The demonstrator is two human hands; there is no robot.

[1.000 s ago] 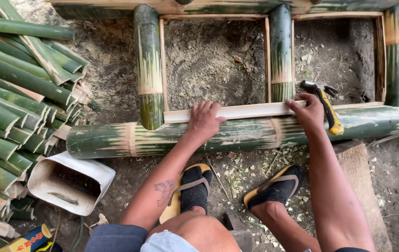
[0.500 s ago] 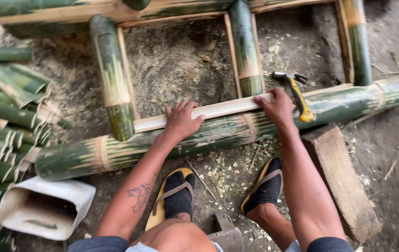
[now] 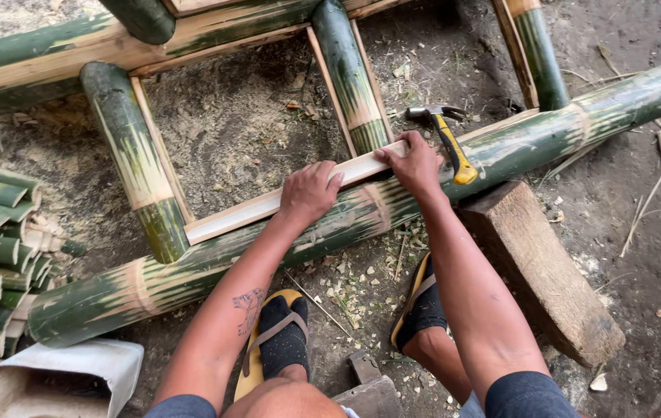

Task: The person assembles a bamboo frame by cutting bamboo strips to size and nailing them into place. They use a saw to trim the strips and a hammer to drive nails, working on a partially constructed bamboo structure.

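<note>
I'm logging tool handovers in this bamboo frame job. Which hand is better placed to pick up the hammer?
The right hand. It rests on the pale strip directly beside the hammer, whose yellow handle lies just past its knuckles on the long bamboo pole. The left hand presses the strip farther away.

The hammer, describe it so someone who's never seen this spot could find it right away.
Find the long green bamboo pole lying across the ground in front of the person. The hammer rests on it just beyond the right hand. Its yellow-and-black handle and metal head set it apart from the green bamboo and pale wood around it.
</note>
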